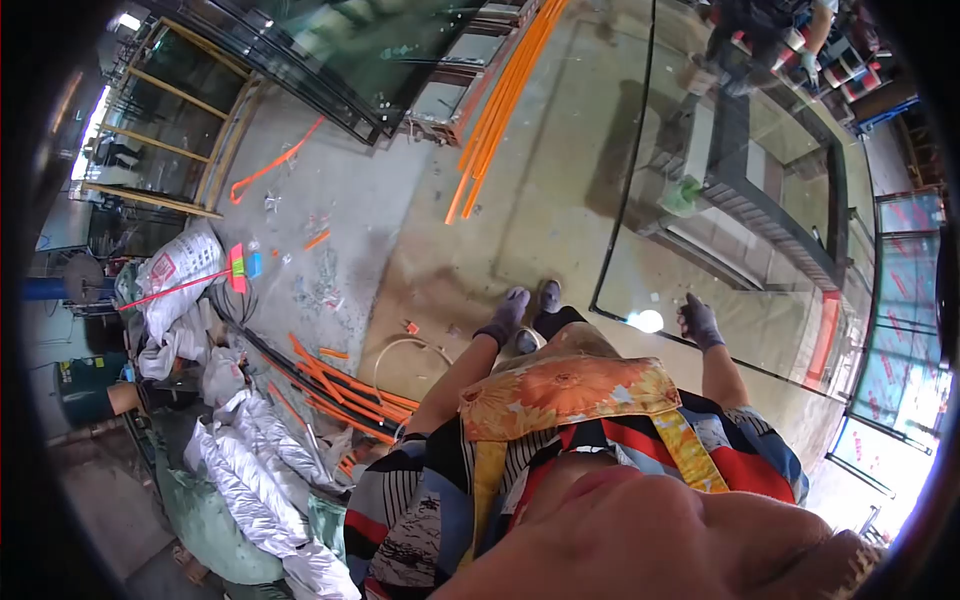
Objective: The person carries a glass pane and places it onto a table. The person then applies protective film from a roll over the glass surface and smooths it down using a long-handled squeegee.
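Observation:
My left hand [508, 312], in a grey glove, hangs by my left side above the floor. Its fingers look loosely stretched, and no object shows in them. My right hand [698, 321], in a similar glove, is raised at the near edge of a large glass pane [620, 260] with a dark border. Its fingers look curled; anything inside them is too small to make out. A bright light spot shines on the pane beside it. Below me are my shoes [550, 295] and my orange flowered apron [570, 390].
Orange strips [510, 100] lie ahead on the floor, and more orange and black strips [340, 390] lie to the left. White sacks [185, 265] line the left side. A dark metal frame [770, 210] shows through the glass. Another person [765, 40] stands beyond it.

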Demonstrator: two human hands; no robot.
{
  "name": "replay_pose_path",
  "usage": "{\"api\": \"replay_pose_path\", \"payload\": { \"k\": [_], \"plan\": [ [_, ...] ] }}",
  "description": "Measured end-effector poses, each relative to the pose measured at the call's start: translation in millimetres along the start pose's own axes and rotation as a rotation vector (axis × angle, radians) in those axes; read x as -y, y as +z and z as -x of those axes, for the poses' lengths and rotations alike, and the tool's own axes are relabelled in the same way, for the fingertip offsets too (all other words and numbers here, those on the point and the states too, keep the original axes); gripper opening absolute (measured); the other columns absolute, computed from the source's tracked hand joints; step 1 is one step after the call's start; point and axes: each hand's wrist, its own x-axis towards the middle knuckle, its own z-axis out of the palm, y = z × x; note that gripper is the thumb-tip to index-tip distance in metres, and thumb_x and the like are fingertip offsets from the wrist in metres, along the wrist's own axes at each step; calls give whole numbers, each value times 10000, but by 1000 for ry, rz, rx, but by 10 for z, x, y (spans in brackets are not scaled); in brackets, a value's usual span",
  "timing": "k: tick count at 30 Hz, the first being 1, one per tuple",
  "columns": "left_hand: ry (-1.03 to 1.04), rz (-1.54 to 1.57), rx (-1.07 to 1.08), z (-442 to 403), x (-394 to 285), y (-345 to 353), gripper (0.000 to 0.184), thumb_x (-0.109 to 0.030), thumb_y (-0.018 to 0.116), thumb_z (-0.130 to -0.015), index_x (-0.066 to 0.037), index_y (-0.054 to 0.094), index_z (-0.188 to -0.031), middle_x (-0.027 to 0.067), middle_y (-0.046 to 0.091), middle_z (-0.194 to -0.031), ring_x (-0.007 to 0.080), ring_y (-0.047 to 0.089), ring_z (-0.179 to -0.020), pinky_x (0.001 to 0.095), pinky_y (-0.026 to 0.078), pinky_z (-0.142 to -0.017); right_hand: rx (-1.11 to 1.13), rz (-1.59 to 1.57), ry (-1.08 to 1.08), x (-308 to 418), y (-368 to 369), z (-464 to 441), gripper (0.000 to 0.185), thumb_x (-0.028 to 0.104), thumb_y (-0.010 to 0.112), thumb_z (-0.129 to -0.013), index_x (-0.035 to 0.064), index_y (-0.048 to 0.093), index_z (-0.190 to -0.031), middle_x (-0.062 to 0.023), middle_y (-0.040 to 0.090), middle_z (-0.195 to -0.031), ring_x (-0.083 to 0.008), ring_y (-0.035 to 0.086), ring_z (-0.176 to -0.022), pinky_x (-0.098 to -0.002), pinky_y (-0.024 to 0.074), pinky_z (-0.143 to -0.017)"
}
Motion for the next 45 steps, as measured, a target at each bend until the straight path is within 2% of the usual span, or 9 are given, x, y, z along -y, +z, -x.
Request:
{"api": "replay_pose_path", "payload": {
  "k": [4, 11, 14, 18, 24, 32, 36, 39, 45],
  "plan": [
    [161, -322, 206, -234, -211, -410, 94, -100, 513, -736, -36, 471, -791, 122, 497, -664, 294, 513, -560, 374, 409, -506, 6, 14, 53, 82, -30, 115, 446, 476, 464, -838, 66, 531, -676, -31, 489, -480, -129, 418, -320, -255, 321, -296],
    [-147, -752, 687, -355, 1085, -1570, 195, -116, 470, -785, -29, 529, -950, 160, 557, -905, 314, 531, -858, 422, 418, -739, 15, -71, 112, 42, -27, 86, 460, 442, 470, -834, 62, 534, -583, -66, 504, -452, -174, 436, -292, -291, 344, -289],
    [108, -1194, 871, -593, 1793, -2067, 255, -123, 451, -806, -25, 554, -1018, 176, 583, -1009, 322, 538, -985, 443, 422, -840, -44, -121, 170, 42, 58, 89, 433, 435, 460, -840, 80, 531, -602, -44, 495, -465, -164, 434, -313, -294, 352, -317],
    [-121, -1119, 858, -1514, 1011, -2538, 220, -118, 431, -798, -16, 551, -952, 186, 574, -955, 328, 538, -934, 417, 430, -806, 192, -744, 82, 428, 469, 24, 373, 433, 448, -846, 122, 514, -652, -1, 458, -494, -137, 428, -374, -279, 367, -389],
    [-222, -582, 580, -2821, 573, -2132, 239, -169, 411, -807, -9, 545, -924, 202, 557, -980, 326, 525, -942, 402, 414, -803, 587, -859, 19, 1603, 1611, -713, 337, 456, 466, -838, 130, 517, -770, 17, 477, -596, -120, 448, -459, -249, 389, -461],
    [399, -625, 709, -4854, -342, -1972, 322, -244, 361, -854, 31, 529, -865, 213, 569, -906, 333, 539, -915, 379, 404, -802, 313, -1035, -229, 3066, 1485, -1727, 293, 380, 450, -853, 112, 540, -779, 14, 550, -621, -100, 502, -476, -215, 411, -426],
    [-322, -71, 431, -5687, -87, -2039, 339, -244, 360, -850, 44, 539, -824, 202, 570, -727, 362, 555, -747, 381, 421, -719, 5, -1078, -109, 3182, 1397, -1780, 295, 368, 442, -855, 116, 551, -746, 19, 555, -594, -94, 492, -440, -223, 414, -408],
    [-468, -146, 381, -6441, 285, -1971, 283, -223, 382, -853, 2, 545, -909, 191, 591, -863, 281, 569, -848, 340, 422, -741, -86, -1079, -42, 3331, 1366, -1838, 313, 379, 438, -856, 115, 555, -737, 17, 557, -582, -96, 487, -420, -229, 413, -398],
    [-76, -195, 537, -7774, -550, -1491, 279, -267, 437, -860, -53, 533, -1011, 123, 566, -936, 217, 530, -902, 308, 415, -778, -162, -1036, 113, 3414, 1310, -1757, 387, 447, 438, -853, 102, 556, -724, 4, 551, -557, -110, 484, -397, -239, 406, -379]
  ]
}}
